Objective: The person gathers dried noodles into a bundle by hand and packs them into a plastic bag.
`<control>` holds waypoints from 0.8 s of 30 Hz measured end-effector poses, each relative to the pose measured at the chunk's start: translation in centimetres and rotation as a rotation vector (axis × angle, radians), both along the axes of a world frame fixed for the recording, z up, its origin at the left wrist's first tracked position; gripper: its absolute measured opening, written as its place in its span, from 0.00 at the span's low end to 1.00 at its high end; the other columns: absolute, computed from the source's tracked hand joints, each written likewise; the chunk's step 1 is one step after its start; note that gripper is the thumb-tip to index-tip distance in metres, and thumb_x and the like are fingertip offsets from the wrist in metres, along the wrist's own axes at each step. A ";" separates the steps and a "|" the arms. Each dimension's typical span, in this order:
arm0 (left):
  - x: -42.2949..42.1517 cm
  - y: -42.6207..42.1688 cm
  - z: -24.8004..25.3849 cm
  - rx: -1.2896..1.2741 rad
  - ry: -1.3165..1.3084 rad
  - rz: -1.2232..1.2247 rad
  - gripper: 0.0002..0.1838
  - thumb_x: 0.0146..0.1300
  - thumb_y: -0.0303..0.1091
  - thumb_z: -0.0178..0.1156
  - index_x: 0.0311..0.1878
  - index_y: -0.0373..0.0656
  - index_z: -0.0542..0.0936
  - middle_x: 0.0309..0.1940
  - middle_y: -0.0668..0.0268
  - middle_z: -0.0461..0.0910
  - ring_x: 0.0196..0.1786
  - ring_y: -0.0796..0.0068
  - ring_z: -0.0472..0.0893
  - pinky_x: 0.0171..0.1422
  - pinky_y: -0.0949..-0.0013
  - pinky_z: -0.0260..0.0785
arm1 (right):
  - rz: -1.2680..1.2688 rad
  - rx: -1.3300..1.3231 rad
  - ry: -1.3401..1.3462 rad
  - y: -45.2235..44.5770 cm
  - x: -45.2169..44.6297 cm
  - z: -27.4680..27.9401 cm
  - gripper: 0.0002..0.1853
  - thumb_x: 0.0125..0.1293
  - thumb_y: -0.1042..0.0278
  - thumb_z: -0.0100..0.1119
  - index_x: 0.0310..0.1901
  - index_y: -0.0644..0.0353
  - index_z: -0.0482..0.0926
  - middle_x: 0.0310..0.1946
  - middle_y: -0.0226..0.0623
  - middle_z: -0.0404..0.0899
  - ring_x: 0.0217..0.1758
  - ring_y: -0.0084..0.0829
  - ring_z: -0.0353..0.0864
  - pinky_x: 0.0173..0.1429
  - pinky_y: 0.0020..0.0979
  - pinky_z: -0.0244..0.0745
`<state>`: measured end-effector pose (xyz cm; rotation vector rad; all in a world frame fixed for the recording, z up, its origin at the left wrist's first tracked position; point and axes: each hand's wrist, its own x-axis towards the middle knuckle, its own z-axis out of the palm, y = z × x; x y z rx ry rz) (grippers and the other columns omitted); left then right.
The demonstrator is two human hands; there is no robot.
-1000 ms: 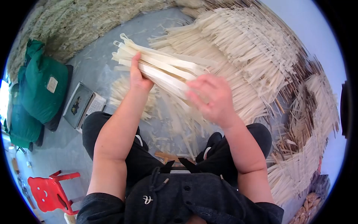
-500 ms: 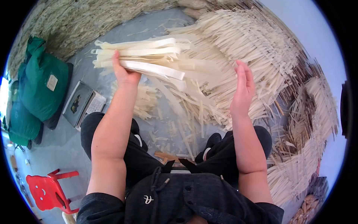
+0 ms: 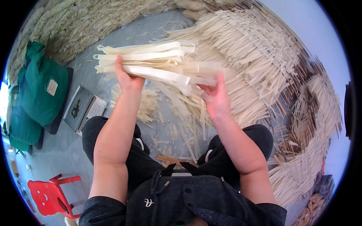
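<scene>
Many scraps (image 3: 162, 140) litter grey floor (image 3: 77, 160); left hand (image 3: 128, 77) clasps pale strips (image 3: 158, 70), right hand (image 3: 218, 100): grip unclear

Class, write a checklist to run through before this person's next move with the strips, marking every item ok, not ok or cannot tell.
1. Left hand holds the bundle of pale strips: ok, near one end, thumb over the top.
2. Right hand is at the opposite end of the bundle: ok.
3. Right hand has a firm grip: cannot tell, strips partly cover its fingers.
4. Strip ends beside the right hand are even: not ok, they are staggered.
5. Floor between the shoes is free of scraps: not ok, loose pieces lie there.
6. Red chair is away from both hands: ok, it stands well apart.
</scene>
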<state>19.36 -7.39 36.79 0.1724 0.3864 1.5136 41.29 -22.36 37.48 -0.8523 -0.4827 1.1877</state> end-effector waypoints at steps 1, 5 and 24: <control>0.1 0.0 0.0 0.010 0.004 0.006 0.34 0.63 0.52 0.59 0.67 0.45 0.66 0.64 0.58 0.70 0.67 0.52 0.68 0.73 0.46 0.58 | -0.001 0.001 0.001 0.1 0.1 0.0 0.29 0.71 0.43 0.51 0.65 0.55 0.66 0.55 0.38 0.76 0.56 0.32 0.77 0.58 0.36 0.74; -0.1 0.0 0.4 0.051 0.000 -0.015 0.34 0.63 0.53 0.59 0.67 0.44 0.66 0.64 0.57 0.70 0.67 0.52 0.68 0.73 0.46 0.58 | -0.064 0.023 0.004 0.1 1.2 2.0 0.25 0.72 0.48 0.52 0.64 0.52 0.68 0.54 0.36 0.76 0.55 0.32 0.77 0.57 0.36 0.73; 1.6 -0.5 0.3 -0.007 0.002 -0.021 0.33 0.64 0.52 0.58 0.67 0.43 0.67 0.65 0.56 0.70 0.67 0.51 0.69 0.74 0.46 0.57 | -0.235 0.049 -0.106 0.2 0.9 2.2 0.21 0.74 0.53 0.48 0.63 0.51 0.68 0.51 0.33 0.76 0.54 0.32 0.76 0.60 0.37 0.70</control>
